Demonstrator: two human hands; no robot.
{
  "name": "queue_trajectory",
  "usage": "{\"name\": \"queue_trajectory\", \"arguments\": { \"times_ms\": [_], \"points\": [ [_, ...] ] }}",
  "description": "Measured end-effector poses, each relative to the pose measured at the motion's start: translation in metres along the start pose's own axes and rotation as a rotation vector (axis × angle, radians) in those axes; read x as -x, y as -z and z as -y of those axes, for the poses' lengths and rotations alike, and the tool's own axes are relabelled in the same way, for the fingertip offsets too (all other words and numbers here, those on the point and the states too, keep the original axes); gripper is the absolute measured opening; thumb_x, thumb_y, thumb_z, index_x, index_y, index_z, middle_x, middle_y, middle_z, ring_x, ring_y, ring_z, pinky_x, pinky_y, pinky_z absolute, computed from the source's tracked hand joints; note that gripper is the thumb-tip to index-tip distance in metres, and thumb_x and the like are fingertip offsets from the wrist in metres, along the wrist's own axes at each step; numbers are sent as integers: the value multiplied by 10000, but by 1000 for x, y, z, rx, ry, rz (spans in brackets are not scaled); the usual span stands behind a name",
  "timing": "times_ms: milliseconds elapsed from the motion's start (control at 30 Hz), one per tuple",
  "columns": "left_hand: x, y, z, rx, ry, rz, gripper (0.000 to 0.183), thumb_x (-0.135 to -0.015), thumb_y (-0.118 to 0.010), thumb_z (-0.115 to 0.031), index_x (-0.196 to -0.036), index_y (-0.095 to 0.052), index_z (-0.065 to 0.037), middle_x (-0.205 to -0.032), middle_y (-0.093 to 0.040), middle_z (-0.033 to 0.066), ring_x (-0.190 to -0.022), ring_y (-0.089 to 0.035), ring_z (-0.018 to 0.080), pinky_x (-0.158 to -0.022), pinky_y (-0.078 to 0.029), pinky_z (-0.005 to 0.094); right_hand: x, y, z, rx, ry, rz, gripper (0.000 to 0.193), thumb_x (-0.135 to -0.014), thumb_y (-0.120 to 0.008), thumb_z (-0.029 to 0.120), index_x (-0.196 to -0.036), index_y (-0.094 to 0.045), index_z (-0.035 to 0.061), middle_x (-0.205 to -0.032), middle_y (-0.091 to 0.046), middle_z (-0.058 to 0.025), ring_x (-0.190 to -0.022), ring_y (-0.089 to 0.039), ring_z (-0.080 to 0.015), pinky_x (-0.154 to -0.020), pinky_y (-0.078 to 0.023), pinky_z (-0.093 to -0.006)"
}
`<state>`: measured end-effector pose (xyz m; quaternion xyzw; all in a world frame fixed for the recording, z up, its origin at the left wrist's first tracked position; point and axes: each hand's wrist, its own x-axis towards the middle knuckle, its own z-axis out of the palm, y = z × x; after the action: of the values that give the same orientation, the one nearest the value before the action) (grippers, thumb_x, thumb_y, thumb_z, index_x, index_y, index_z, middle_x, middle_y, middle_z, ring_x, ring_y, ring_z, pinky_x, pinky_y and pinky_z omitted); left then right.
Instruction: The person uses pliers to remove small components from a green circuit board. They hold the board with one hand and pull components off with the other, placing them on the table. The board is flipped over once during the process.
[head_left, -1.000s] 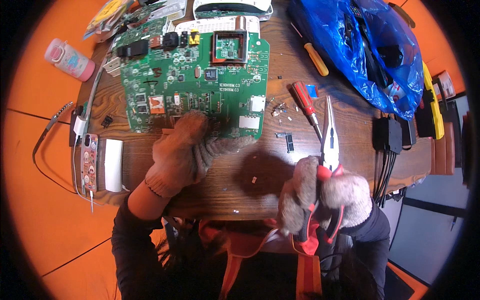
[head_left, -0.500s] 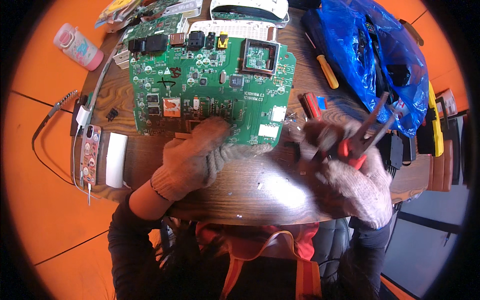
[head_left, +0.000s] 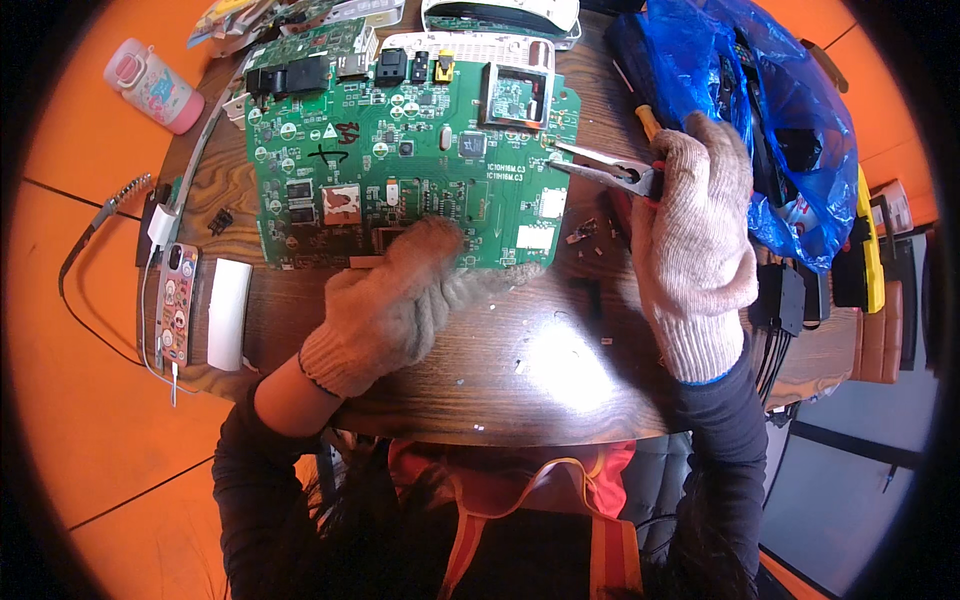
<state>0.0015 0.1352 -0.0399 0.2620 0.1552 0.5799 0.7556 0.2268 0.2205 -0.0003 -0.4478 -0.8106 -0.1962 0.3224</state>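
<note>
A large green circuit board (head_left: 500,225) is tilted up over the table, my gloved left hand (head_left: 385,300) gripping its lower edge with the thumb across its face. Black and yellow sockets line the board's top edge, and a square metal frame (head_left: 517,96) sits at its upper right. In my gloved right hand (head_left: 695,250) is a pair of long-nose pliers (head_left: 620,173). Their jaws point left, and the tips reach the board's right side just below the metal frame. Whether the tips pinch anything is too small to tell.
Small broken parts (head_left: 582,232) lie right of the board. A blue plastic bag (head_left: 690,60) and an orange-handled screwdriver (head_left: 647,122) are at the far right. On the left are a phone (head_left: 178,305), a white curved piece (head_left: 230,315) and a pink bottle (head_left: 155,88).
My right hand has risen, and the pliers have swung from pointing up and right to pointing left at the board. The board has shifted slightly up and left in my left hand.
</note>
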Motion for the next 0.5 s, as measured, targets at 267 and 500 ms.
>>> {"name": "queue_trajectory", "arguments": {
  "times_ms": [267, 500],
  "points": [
    [4, 8, 9, -235, -12, -273, 492, -1013, -471, -206, -1432, -397, 40, -1436, -491, 249, -1329, -480, 433, -1126, -347, 653, 1, 2, -4, 10, 4, 138, 444, -717, -711, -21, -1142, -586, 21, -1156, -599, -222, -1089, -584, -402, -955, -475, -460],
    [9, 14, 11, -223, -77, -177, 476, -1006, -479, -186, -1416, -409, 46, -1417, -507, 250, -1297, -509, 443, -1101, -379, 661, 2, -7, -6, -88, 37, 62, 484, -696, -702, -62, -1156, -571, 13, -1194, -569, -257, -1122, -552, -440, -991, -442, -499]
  ]
}}
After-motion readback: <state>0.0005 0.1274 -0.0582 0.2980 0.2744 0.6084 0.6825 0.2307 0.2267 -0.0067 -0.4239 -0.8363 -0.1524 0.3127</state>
